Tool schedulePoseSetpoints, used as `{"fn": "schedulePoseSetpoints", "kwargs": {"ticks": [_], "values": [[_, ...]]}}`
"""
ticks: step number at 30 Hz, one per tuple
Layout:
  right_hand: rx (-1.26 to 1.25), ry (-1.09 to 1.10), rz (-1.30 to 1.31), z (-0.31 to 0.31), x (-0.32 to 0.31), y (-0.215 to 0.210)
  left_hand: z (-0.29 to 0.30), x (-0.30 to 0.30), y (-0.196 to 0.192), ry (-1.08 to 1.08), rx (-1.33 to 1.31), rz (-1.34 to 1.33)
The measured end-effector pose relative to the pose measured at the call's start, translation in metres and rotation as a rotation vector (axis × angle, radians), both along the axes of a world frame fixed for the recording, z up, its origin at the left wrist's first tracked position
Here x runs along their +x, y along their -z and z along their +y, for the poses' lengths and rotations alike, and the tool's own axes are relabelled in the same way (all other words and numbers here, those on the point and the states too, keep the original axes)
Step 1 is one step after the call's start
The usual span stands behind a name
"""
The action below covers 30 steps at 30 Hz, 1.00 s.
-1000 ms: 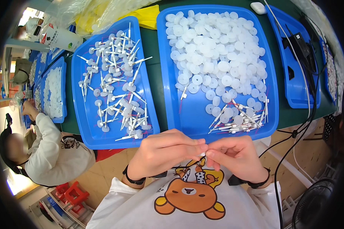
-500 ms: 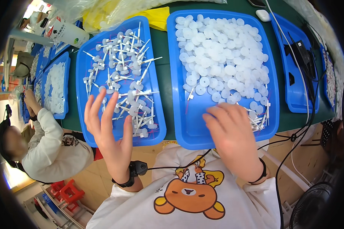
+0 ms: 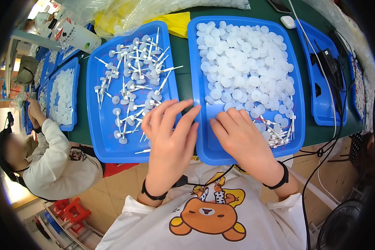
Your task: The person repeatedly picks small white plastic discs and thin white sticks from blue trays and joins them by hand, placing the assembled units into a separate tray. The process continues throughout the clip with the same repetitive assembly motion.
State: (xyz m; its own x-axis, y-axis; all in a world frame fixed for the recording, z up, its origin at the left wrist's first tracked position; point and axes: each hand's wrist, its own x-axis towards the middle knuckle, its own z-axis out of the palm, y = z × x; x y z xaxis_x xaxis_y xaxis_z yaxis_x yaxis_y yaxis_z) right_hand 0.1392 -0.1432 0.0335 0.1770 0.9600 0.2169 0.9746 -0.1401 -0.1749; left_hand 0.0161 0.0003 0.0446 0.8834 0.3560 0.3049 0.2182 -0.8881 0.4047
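white round caps [image 3: 246, 66] heaped in blue tray [image 3: 204, 141]; right hand [image 3: 241, 139] flat, grip open; left hand [image 3: 171, 133] splayed, open

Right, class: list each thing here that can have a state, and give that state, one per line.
left hand: open, fingers spread over the left blue tray
right hand: palm down in the right blue tray
white discs: loose, heaped
white stemmed pieces: lying scattered

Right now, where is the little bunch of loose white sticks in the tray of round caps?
In the head view, the white sticks lie in the near right corner of the right blue tray, just below the white caps and right of the right hand.
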Motion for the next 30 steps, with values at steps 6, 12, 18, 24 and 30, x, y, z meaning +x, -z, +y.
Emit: {"fn": "schedulePoseSetpoints", "kwargs": {"ticks": [6, 12, 18, 24, 30], "values": [[-0.041, -0.004, 0.078, -0.010, 0.006, -0.009, -0.012, 0.033, 0.015, -0.088, -0.002, 0.000], [0.010, 0.030, 0.117, -0.017, 0.009, -0.006, -0.018, 0.046, 0.017, -0.161, -0.023, -0.001], [0.111, -0.041, 0.266, -0.018, 0.012, -0.007, -0.014, 0.035, 0.013, -0.097, -0.127, -0.063], [0.486, -0.053, 0.623, -0.033, 0.007, -0.015, -0.009, 0.007, -0.009, 0.134, -1.018, -0.225], [0.470, -0.009, 0.431, -0.039, 0.005, -0.035, -0.014, -0.001, -0.013, 0.267, -1.379, -0.248]]}}
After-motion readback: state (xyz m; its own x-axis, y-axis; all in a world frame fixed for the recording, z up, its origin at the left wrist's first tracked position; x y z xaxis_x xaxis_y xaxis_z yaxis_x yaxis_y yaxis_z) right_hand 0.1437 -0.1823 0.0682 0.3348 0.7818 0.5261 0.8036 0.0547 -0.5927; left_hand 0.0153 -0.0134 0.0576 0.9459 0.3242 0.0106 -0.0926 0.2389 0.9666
